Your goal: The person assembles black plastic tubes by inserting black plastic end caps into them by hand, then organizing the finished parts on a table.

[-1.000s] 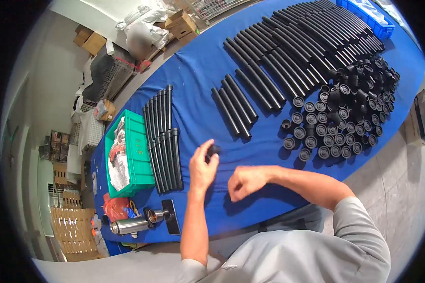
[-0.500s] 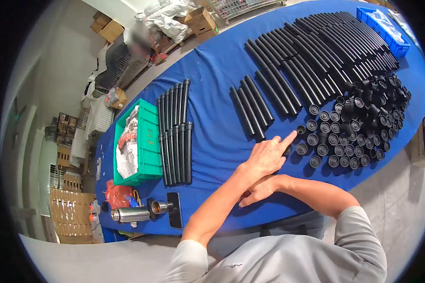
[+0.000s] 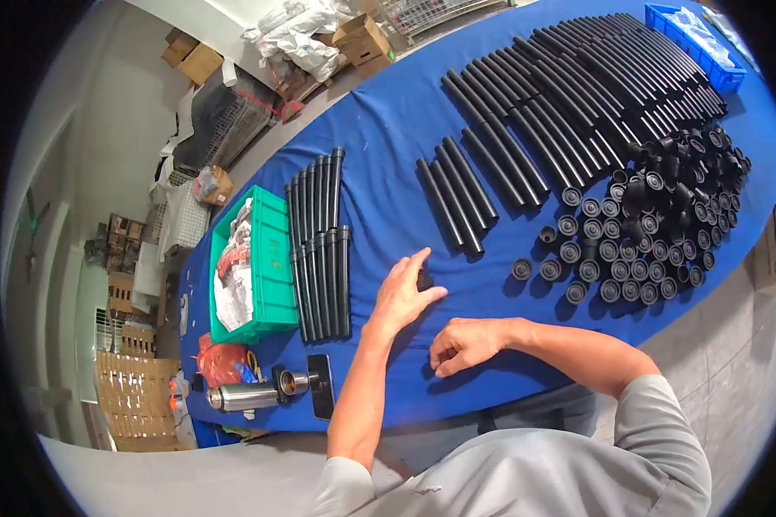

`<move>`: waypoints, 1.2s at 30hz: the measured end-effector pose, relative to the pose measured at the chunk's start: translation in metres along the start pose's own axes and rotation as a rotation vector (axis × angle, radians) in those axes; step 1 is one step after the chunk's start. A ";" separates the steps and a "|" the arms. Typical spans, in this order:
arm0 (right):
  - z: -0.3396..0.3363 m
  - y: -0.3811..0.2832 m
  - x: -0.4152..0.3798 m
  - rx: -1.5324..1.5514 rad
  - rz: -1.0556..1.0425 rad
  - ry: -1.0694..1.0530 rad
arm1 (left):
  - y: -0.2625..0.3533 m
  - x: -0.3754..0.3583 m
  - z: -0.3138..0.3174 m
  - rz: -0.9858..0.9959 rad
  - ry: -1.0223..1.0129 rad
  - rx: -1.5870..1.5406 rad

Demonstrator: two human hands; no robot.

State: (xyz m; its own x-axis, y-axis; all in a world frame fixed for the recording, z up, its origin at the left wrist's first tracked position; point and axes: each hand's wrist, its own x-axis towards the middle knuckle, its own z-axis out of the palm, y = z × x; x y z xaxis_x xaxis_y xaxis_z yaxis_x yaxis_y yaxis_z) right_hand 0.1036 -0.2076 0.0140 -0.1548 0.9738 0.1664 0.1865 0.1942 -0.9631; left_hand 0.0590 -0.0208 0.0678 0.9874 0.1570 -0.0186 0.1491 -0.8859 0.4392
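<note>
My left hand (image 3: 400,295) is over the middle of the blue-covered table, index finger and thumb stretched apart. A small black cap (image 3: 424,279), partly hidden, shows between them. My right hand (image 3: 467,345) rests nearer the table's front edge with its fingers curled inward, hiding whatever they hold. Right of my hands lie many round black caps (image 3: 610,250), spread flat at the near side and heaped farther back. Beyond my left hand a few loose black tubes (image 3: 453,207) lie side by side. Capped black tubes (image 3: 323,250) stand in two rows to the left.
Many black tubes (image 3: 578,86) cover the far right of the blue table (image 3: 388,181). A green crate (image 3: 272,267) stands at the left, with a steel flask (image 3: 243,396) and a phone (image 3: 321,386) in front. At the far corner is a blue bin (image 3: 694,47).
My left hand has moved left from the caps, uncrossing from my right arm, and a black cap shows at its fingers. My right hand has hardly moved.
</note>
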 end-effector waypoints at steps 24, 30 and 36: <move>-0.009 -0.021 -0.003 0.091 0.160 -0.026 | -0.022 0.127 0.019 -0.229 0.233 -0.005; -0.013 -0.017 0.000 0.250 0.214 0.068 | 0.006 0.064 -0.049 -0.230 0.418 -0.147; -0.009 -0.015 0.002 0.343 0.141 0.247 | 0.038 -0.061 -0.056 -0.457 0.235 -0.361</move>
State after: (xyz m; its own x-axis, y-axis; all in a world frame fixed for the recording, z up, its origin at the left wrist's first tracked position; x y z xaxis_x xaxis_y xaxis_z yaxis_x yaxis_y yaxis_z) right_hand 0.1094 -0.2072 0.0306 0.0934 0.9951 0.0340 -0.1503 0.0478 -0.9875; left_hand 0.0017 -0.0394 0.1360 0.7842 0.6130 -0.0967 0.4859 -0.5095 0.7102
